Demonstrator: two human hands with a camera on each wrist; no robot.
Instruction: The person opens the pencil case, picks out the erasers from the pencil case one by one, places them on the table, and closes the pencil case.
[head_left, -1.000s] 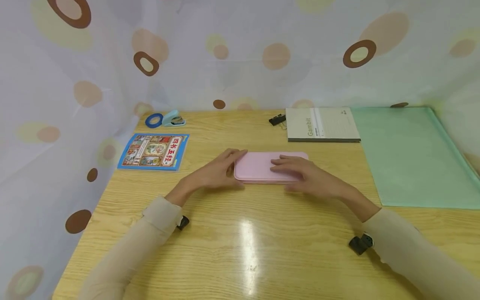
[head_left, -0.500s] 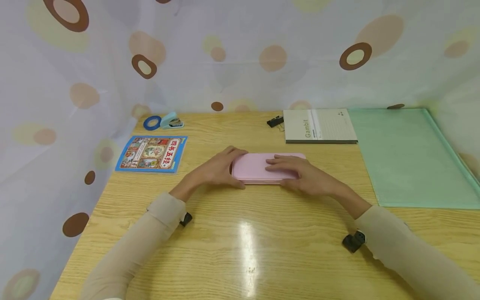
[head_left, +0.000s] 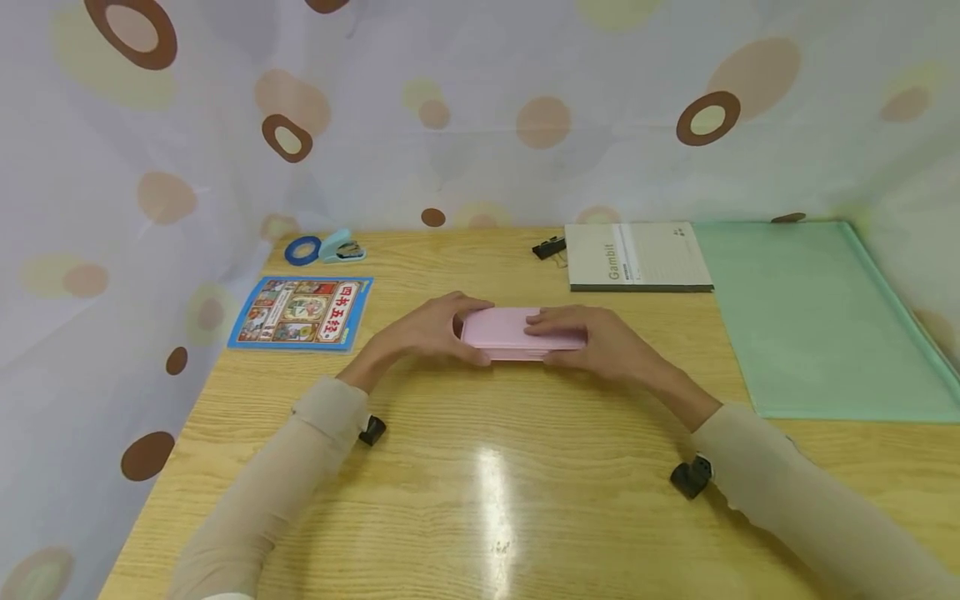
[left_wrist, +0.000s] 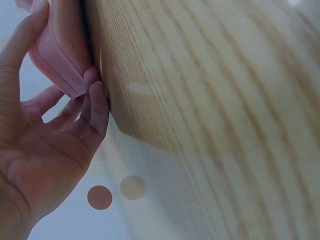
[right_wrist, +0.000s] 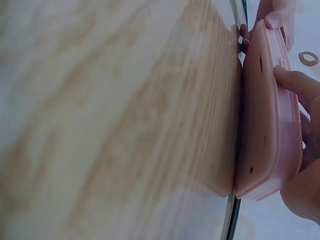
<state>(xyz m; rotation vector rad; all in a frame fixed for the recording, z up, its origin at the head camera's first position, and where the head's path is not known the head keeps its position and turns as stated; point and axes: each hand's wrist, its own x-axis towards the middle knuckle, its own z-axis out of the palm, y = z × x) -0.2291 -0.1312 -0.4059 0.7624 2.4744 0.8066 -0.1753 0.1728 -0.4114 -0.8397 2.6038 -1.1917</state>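
A pink hard-shelled pencil case (head_left: 498, 327) lies crosswise between my hands, lid down flat. My left hand (head_left: 431, 329) grips its left end, thumb at the near edge and fingers toward the far side. My right hand (head_left: 611, 342) holds the right part, with the thumb on the near side and fingers over the top. In the right wrist view the case (right_wrist: 267, 120) shows its underside, tipped up from the table with its near edge raised. The left wrist view shows the case's rounded end (left_wrist: 62, 50) between thumb and fingers.
A blue-bordered booklet (head_left: 302, 312) lies at left, with blue tape (head_left: 302, 250) and a light-blue stapler (head_left: 341, 247) behind it. At the back right are a black binder clip (head_left: 550, 247), a notebook (head_left: 637, 257) and a green mesh folder (head_left: 825, 325).
The right hand has moved left along the case and its thumb has closed on the near side. The case's near edge has risen. The head view has shifted slightly.
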